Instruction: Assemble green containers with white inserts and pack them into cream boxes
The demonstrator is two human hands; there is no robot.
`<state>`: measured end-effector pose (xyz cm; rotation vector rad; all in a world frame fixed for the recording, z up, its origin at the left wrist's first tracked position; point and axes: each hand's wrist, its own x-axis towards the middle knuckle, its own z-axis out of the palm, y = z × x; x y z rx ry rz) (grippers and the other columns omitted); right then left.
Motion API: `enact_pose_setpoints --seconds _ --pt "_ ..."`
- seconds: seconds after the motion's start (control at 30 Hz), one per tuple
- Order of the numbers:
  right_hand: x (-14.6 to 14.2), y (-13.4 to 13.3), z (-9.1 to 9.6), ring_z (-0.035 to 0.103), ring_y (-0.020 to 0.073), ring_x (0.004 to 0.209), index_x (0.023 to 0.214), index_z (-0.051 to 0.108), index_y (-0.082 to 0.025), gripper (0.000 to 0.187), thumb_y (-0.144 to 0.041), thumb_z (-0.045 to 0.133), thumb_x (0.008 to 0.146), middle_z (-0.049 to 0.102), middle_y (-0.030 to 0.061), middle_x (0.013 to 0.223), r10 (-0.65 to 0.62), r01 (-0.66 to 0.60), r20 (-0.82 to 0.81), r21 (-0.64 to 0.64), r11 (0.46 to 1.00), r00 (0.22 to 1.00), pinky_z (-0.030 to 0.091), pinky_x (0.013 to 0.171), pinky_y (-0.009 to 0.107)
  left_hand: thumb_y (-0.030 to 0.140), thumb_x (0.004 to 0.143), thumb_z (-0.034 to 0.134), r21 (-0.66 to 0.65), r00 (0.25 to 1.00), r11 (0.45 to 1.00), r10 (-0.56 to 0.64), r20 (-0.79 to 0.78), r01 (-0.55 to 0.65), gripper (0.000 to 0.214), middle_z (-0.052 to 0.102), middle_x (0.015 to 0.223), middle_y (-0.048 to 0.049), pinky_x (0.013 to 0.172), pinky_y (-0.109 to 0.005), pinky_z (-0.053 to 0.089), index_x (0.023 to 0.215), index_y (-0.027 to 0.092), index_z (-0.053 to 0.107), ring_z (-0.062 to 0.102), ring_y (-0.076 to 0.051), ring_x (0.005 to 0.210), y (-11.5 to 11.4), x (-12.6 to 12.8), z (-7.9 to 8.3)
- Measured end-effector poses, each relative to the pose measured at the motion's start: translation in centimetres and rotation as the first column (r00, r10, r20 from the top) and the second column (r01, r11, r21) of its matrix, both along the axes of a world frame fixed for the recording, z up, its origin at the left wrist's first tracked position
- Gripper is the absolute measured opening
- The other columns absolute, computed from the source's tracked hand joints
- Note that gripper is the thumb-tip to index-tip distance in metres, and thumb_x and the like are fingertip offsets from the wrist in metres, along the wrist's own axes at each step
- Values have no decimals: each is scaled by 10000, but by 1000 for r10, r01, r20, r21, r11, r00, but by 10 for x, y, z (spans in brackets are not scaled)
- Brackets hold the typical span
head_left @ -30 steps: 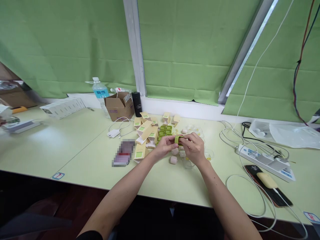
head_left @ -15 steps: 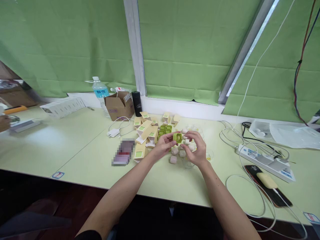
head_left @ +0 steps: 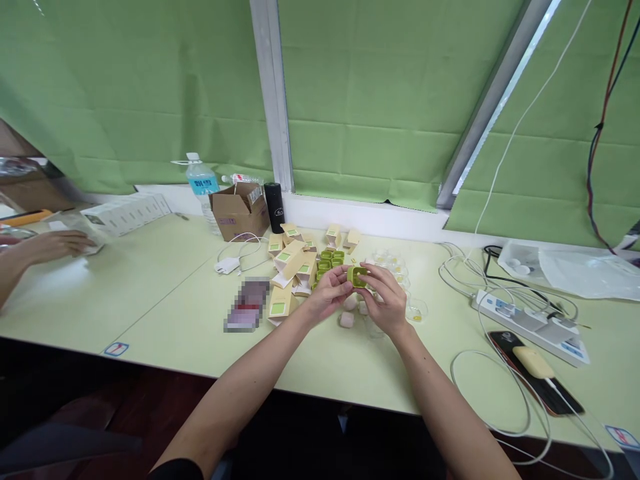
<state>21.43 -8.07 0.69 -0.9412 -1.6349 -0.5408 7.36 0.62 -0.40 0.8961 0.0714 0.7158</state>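
Observation:
My left hand (head_left: 327,293) grips the left side of a small green square holder (head_left: 357,277) with a hollow middle, held above the table. At its right side, the thumb and fingers of my right hand (head_left: 389,297) close on the holder, with a fingertip at the opening. Whether anything sits inside cannot be made out. Below my hands lie pale rounded cubes (head_left: 346,320), partly covered by my right hand. Clear plastic shells (head_left: 416,309) with yellow spots spread to the right. Several more green holders (head_left: 332,257) stand together behind my left hand.
Cream cartons (head_left: 287,261) pile up left of the holders, near a pixelated flat item (head_left: 247,305). Behind are a cardboard box (head_left: 239,217), black bottle (head_left: 274,208) and water jug (head_left: 203,180). Right lie a power strip (head_left: 530,325), cables and phone (head_left: 560,393). Another person's hand (head_left: 55,245) is far left.
My right hand has moved left and closed onto the green holder, which has tilted to show its opening. At far left, another person's hand has reached further in over the table.

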Motion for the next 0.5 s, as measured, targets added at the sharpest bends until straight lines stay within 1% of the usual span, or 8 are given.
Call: enact_pose_setpoints --seconds 0.13,0.23,0.4,0.5 --pt "2 1 -2 681 272 1120 1225 688 -265 398 -50 655 892 690 136 1268 19 -19 21 18 1000 1000 633 823 444 218 664 933 -2 1000 1000 -7 5 7 521 722 997 -51 842 -248 486 1118 157 684 674 -139 893 0 0 -1" --pt "3 2 -5 655 274 1156 1251 684 -283 432 -44 646 893 663 132 1303 26 -26 29 1 1000 999 634 830 449 215 665 931 1 1000 1000 -17 6 17 504 719 992 -56 840 -249 491 1104 151 690 671 -142 888 0 -1 0" --pt "5 3 -8 647 282 1164 1251 691 -309 405 -92 635 914 651 118 1306 20 -19 14 -45 999 1000 632 858 485 179 667 925 -38 999 999 -28 28 29 476 699 935 -35 786 -218 496 1078 148 687 654 -115 835 0 0 -1" --pt "5 4 -9 637 285 1178 1249 691 -307 390 -103 624 924 643 122 1303 18 -18 10 -64 998 1000 630 866 494 171 683 913 -49 999 998 -24 33 26 449 697 961 -42 786 -220 498 1072 152 688 652 -118 848 1 1 -2"
